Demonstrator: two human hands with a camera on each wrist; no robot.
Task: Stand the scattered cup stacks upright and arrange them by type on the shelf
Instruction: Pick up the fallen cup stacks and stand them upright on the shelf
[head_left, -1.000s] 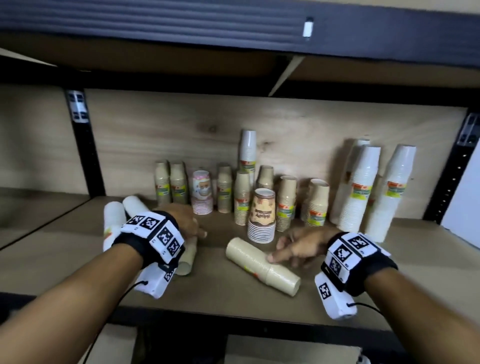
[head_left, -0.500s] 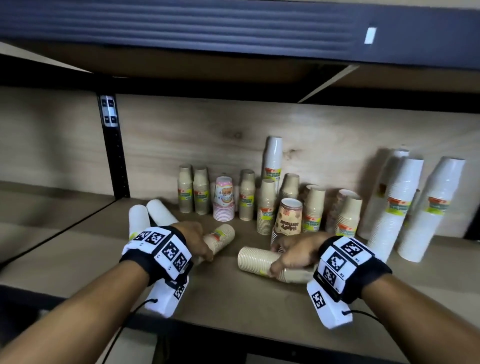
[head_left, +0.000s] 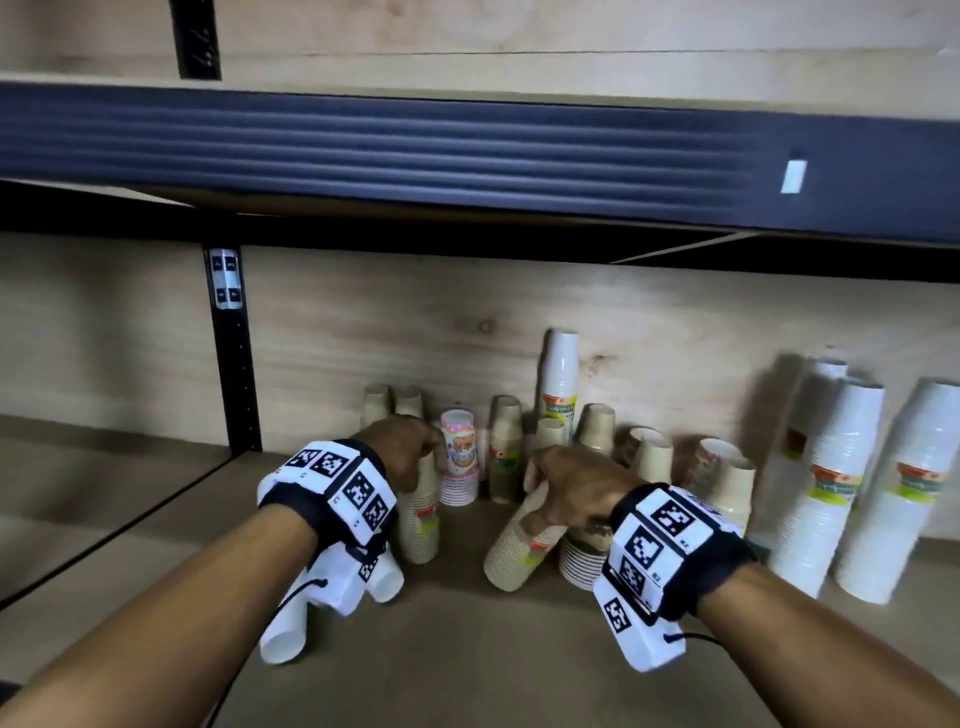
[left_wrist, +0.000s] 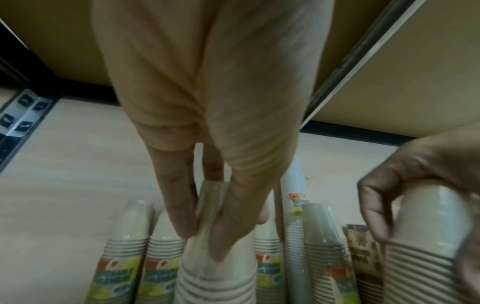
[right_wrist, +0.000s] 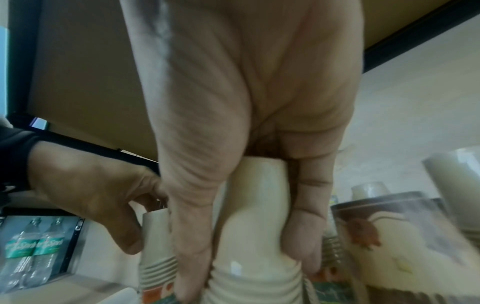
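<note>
A: Item one, the left hand (head_left: 402, 449)?
B: Fingers and thumb curled round the top of a beige stack (head_left: 420, 512). The stack stands upright on the shelf (head_left: 467, 649), directly under the hand.

A: Item two, the right hand (head_left: 569, 486)?
B: Wrapped round the upper end of a second beige stack (head_left: 522, 540). This one tilts, its top leaning right and away, its base near and left. The wrist view shows thumb (right_wrist: 191, 236) and fingers (right_wrist: 302, 236) on opposite sides of it.

A: How do the two held stacks lie?
B: Side by side, apart, the tilted one to the right.

A: Still lying flat?
B: Two white stacks (head_left: 332, 608), near left, under the left wrist, open ends facing the viewer.

A: Behind the hands?
B: Standing beige stacks (head_left: 505, 449) along the back wall; a pink printed stack (head_left: 460, 462) just right of the left hand; one tall white stack (head_left: 560, 382) far centre.

A: Beside the right hand?
B: A brown printed stack (head_left: 582, 556), mostly hidden by the wrist, touching or nearly touching the tilted stack; I cannot tell which.

A: Far right?
B: Large white stacks (head_left: 831, 483), upright, grouped, well apart from both hands.
</note>
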